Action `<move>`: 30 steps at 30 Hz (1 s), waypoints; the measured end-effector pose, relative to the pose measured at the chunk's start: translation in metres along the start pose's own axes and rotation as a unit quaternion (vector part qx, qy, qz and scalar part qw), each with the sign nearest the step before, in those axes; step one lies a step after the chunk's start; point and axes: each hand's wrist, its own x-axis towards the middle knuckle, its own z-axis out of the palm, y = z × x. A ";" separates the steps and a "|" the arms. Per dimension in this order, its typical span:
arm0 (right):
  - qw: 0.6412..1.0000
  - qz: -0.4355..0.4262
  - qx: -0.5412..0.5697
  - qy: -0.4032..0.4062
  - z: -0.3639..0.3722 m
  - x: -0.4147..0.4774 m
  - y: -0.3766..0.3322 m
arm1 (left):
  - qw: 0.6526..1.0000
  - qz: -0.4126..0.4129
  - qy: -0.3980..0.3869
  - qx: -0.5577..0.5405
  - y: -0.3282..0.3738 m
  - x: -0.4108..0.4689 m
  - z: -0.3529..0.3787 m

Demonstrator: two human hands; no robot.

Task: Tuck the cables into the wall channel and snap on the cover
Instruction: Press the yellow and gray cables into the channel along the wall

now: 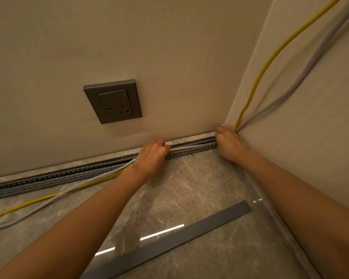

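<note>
A grey slotted wall channel (pixel 73 175) runs along the foot of the wall into the right corner. A yellow cable (pixel 258 83) and a grey cable (pixel 302 77) come down the right wall and enter the channel at the corner. Between my hands both lie inside the channel. Left of my left hand they leave it and trail over the floor. My left hand (pixel 152 153) is closed on the cables at the channel's middle. My right hand (pixel 229 144) presses on the cables at the corner end. The flat grey cover strip (pixel 169 241) lies loose on the floor behind my arms.
A grey wall socket (pixel 113 101) sits on the wall above the channel, left of my hands. The floor is glossy grey marble tile (pixel 199 188) with bright light reflections. Two walls meet in the corner at the right.
</note>
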 end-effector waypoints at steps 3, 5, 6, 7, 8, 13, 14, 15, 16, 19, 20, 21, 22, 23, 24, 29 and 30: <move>1.000 -0.009 -0.026 0.006 0.002 -0.005 0.001 | 0.999 0.024 -0.019 0.024 0.002 -0.002 -0.004; 0.997 -0.011 -0.073 -0.011 0.001 -0.010 -0.002 | 0.996 0.010 -0.068 0.060 0.006 -0.004 -0.007; 0.996 -0.003 -0.090 -0.016 -0.002 -0.012 -0.005 | 0.993 0.006 -0.098 0.064 0.012 -0.006 -0.011; 0.995 0.001 -0.101 -0.013 -0.004 -0.014 -0.007 | 0.991 -0.008 -0.109 0.070 0.015 -0.006 -0.008; 0.994 0.006 -0.112 -0.014 -0.005 -0.014 -0.008 | 0.992 -0.019 -0.098 0.076 0.016 -0.004 -0.005; 0.990 0.035 -0.133 -0.014 0.002 -0.015 -0.013 | 0.997 0.014 -0.038 0.071 0.018 -0.016 -0.003; 0.989 0.044 -0.140 -0.013 0.005 -0.016 -0.013 | 0.996 0.020 -0.023 0.081 0.016 -0.017 0.002; 0.988 0.051 -0.148 -0.005 0.009 -0.018 -0.013 | 0.997 0.014 -0.009 0.078 0.014 -0.017 0.005; 0.986 0.053 -0.157 0.002 0.010 -0.019 -0.012 | 0.998 0.007 -0.001 0.069 0.013 -0.017 0.008; 0.988 0.041 -0.148 -0.002 0.013 -0.016 -0.008 | 0.997 0.002 0.010 0.076 0.014 -0.016 0.006; 0.989 0.038 -0.140 -0.010 0.012 -0.014 -0.007 | 0.997 0.005 0.015 0.080 0.015 -0.014 0.006; 0.991 0.038 -0.124 -0.012 0.011 -0.014 -0.006 | 0.997 0.009 0.017 0.079 0.015 -0.013 0.007; 0.993 0.029 -0.114 -0.010 0.010 -0.015 -0.007 | 0.997 0.009 0.016 0.075 0.015 -0.012 0.008; 0.993 0.018 -0.118 -0.002 0.014 -0.015 -0.007 | 0.997 0.006 0.018 0.073 0.015 -0.012 0.010; 0.993 0.010 -0.116 0.007 0.014 -0.016 -0.007 | 0.997 0.002 0.019 0.075 0.015 -0.012 0.010; 0.998 0.018 -0.062 -0.015 0.011 -0.018 -0.008 | 0.998 -0.046 -0.037 0.013 0.016 -0.010 0.003; 0.999 0.026 -0.041 -0.016 0.011 -0.018 -0.008 | 0.997 -0.060 -0.056 0.010 0.015 -0.008 0.002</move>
